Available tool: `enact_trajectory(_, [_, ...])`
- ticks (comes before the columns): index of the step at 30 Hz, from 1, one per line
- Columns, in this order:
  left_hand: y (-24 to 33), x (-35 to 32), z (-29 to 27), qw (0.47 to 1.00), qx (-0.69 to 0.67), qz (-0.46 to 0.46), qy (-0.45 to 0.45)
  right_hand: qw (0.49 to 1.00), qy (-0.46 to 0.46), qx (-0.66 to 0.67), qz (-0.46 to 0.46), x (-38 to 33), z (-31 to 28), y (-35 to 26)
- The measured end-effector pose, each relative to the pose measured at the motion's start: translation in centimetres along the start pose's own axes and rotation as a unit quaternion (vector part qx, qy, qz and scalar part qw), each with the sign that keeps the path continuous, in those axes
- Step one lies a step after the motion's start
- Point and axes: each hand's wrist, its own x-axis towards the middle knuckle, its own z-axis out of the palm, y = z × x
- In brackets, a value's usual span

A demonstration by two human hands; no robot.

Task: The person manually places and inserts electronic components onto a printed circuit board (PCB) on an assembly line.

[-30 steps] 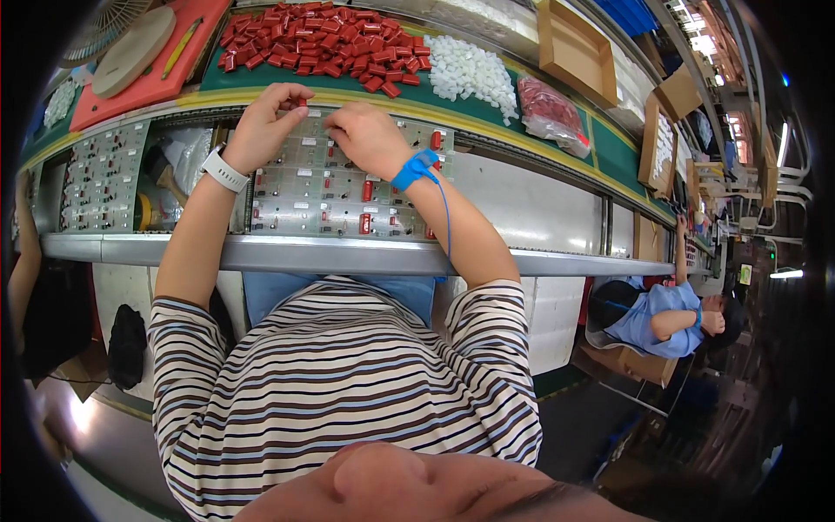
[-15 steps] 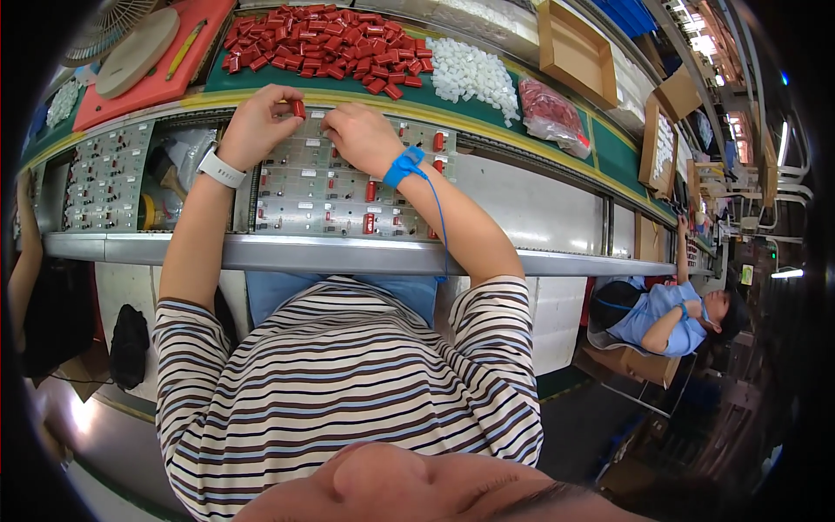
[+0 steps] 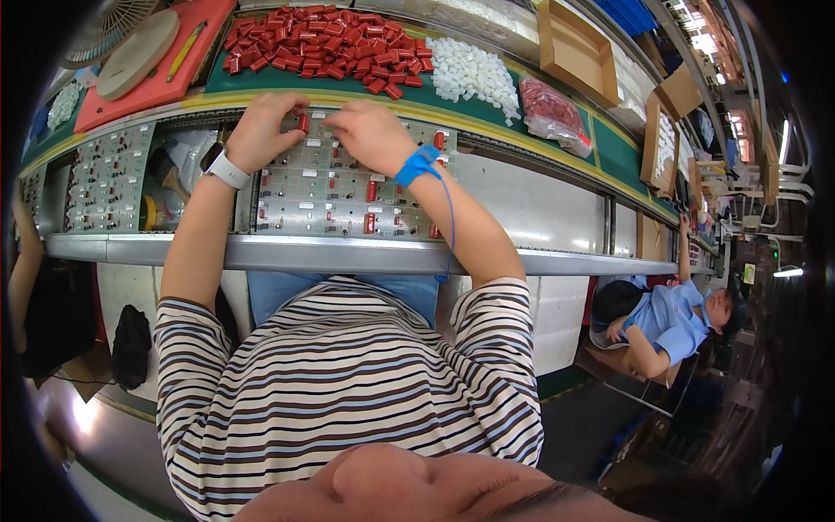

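Note:
My left hand (image 3: 258,133) is over the far left part of a circuit board panel (image 3: 287,213). Its thumb and forefinger are apart on either side of a red block-shaped component (image 3: 303,122), which stands on the panel. My right hand (image 3: 376,135) hovers just to the right, fingers bent toward that component and slightly apart, with nothing visible in them. Other red components (image 3: 370,224) stand in the panel among small white and dark parts. A blue wrist strap (image 3: 417,165) with a cord is on my right wrist; a white-banded watch (image 3: 225,169) is on my left.
Beyond the rail lie a heap of red components (image 3: 326,43), a pile of white parts (image 3: 474,78) and a bag of red parts (image 3: 554,113). Another populated panel (image 3: 104,178) and a brush (image 3: 165,170) are to the left. A co-worker (image 3: 661,317) sits at the right.
The red component has gone from between my left finger and thumb down onto the panel. Those fingers have spread. My right hand has shifted slightly right, and the co-worker's arm has lowered.

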Motion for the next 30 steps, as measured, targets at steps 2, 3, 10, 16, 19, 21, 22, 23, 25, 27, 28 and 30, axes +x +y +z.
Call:
enact_trajectory(2, [0.2, -0.1, -0.1, 1.000, -0.009, -0.017, 0.009, 0.998, 0.062, -0.028, 0.016, -0.2, -1.6, 1.0])
enact_trajectory(3, [0.0, -0.1, -0.1, 1.000, -0.003, -0.020, 0.004, 0.996, 0.078, -0.031, 0.033, -0.3, -2.3, 1.8])
enact_trajectory(10, [0.4, 0.1, 0.0, 1.000, 0.018, -0.016, -0.005, 0.961, 0.116, -0.171, 0.186, -4.4, -7.0, 8.7])
enact_trajectory(16, [1.0, 0.1, -0.2, 0.999, 0.033, -0.020, -0.008, 0.942, 0.182, -0.206, 0.192, -7.3, -6.7, 12.2])
enact_trajectory(19, [0.6, 0.0, 0.1, 0.998, 0.055, 0.011, 0.010, 0.942, 0.197, -0.202, 0.182, -7.6, -6.0, 12.8])
enact_trajectory(21, [0.7, 0.1, 0.2, 0.999, 0.048, 0.005, 0.006, 0.937, 0.221, -0.212, 0.167, -7.6, -5.3, 13.1])
enact_trajectory(22, [0.8, 0.2, 0.2, 0.999, 0.041, 0.001, 0.006, 0.937, 0.219, -0.211, 0.172, -7.6, -5.0, 13.2])
enact_trajectory(23, [0.9, 0.3, 0.2, 0.999, 0.039, 0.000, 0.001, 0.937, 0.225, -0.213, 0.164, -7.6, -4.8, 13.4])
enact_trajectory(25, [0.8, 0.4, -0.2, 0.998, 0.055, 0.027, -0.020, 0.937, 0.228, -0.212, 0.158, -7.1, -4.6, 13.4])
enact_trajectory(27, [0.7, 0.5, -0.2, 0.998, 0.047, 0.030, -0.026, 0.937, 0.234, -0.193, 0.171, -7.0, -4.8, 13.2])
enact_trajectory(28, [0.6, 0.5, -0.3, 0.998, 0.040, 0.035, -0.027, 0.938, 0.231, -0.191, 0.173, -7.0, -4.8, 13.2])
enact_trajectory(30, [0.6, 0.4, -0.4, 0.998, 0.033, 0.033, -0.035, 0.940, 0.238, -0.180, 0.167, -7.1, -4.7, 13.3])
